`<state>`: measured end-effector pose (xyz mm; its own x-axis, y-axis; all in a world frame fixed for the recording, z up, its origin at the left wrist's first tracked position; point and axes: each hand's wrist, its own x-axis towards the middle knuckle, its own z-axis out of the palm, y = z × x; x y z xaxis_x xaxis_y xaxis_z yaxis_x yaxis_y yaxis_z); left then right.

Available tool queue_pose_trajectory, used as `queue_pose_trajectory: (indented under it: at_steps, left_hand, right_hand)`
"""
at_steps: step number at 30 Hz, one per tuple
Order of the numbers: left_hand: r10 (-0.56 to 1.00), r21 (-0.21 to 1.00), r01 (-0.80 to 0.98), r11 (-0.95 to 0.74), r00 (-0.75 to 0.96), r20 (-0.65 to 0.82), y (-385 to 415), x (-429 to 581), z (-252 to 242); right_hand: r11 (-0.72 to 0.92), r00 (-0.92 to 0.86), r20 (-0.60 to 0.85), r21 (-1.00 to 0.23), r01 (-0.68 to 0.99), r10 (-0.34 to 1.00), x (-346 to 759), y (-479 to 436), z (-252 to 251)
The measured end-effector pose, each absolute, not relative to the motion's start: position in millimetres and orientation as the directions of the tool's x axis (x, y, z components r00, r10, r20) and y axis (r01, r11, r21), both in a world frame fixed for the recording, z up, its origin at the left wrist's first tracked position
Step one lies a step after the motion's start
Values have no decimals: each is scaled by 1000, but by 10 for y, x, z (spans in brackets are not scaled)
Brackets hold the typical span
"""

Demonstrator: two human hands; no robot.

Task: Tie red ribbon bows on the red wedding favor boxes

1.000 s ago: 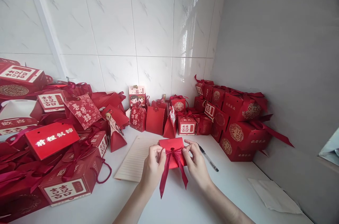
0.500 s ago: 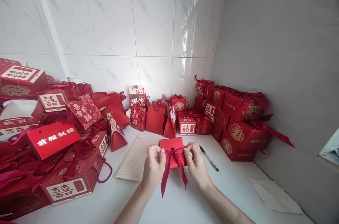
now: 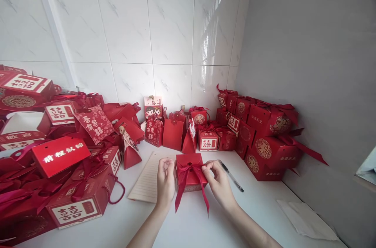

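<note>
A small red gift box with a flap on top stands on the white table in front of me. A dark red ribbon is tied in a bow at the hole in its flap, and two tails hang down the front. My right hand pinches the bow's right loop between thumb and fingertips at the box's right edge. Just beside the box's left edge is my left hand, its fingers loosely curled and off the ribbon. I cannot tell whether it touches the box.
Behind my left hand lies a lined notebook; a black pen is to the right. Red gift boxes pile up at left and against the right wall. Several smaller ones line the tiled wall. A white paper rests at the right edge.
My left hand has let go of the bow's left loop and shifted slightly left. The box has tipped so its front shows more. My right hand stays on the right loop.
</note>
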<state>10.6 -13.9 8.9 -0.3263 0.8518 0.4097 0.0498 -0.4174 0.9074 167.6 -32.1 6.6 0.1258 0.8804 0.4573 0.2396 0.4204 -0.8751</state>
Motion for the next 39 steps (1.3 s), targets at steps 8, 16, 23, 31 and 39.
queue_pose_trajectory:
  at_steps: [8,16,23,31,39]
  left_hand:
    - [791,767,253,-589,-14,612,-211,80,135]
    - [746,709,358,-608,-49,664,-190,94,95]
    - [712,719,332,-611,-167,682,-134,92,73]
    - [690,660,425,-620,-104,716,-119,56,65]
    - [650,630,339,-699,-67,757,-147,2,151]
  right_hand:
    - [448,81,460,-884,129,884,1706,-310,45]
    - [466,28,468,-883,60,883,1732,-277,5]
    - [489,-31,490,-859,149,871,1726,-304,10]
    - [557,-89,552,-803,210,829,1709,-312,-6]
    - [598,-215,563,-693,404,798,1775,-327,4]
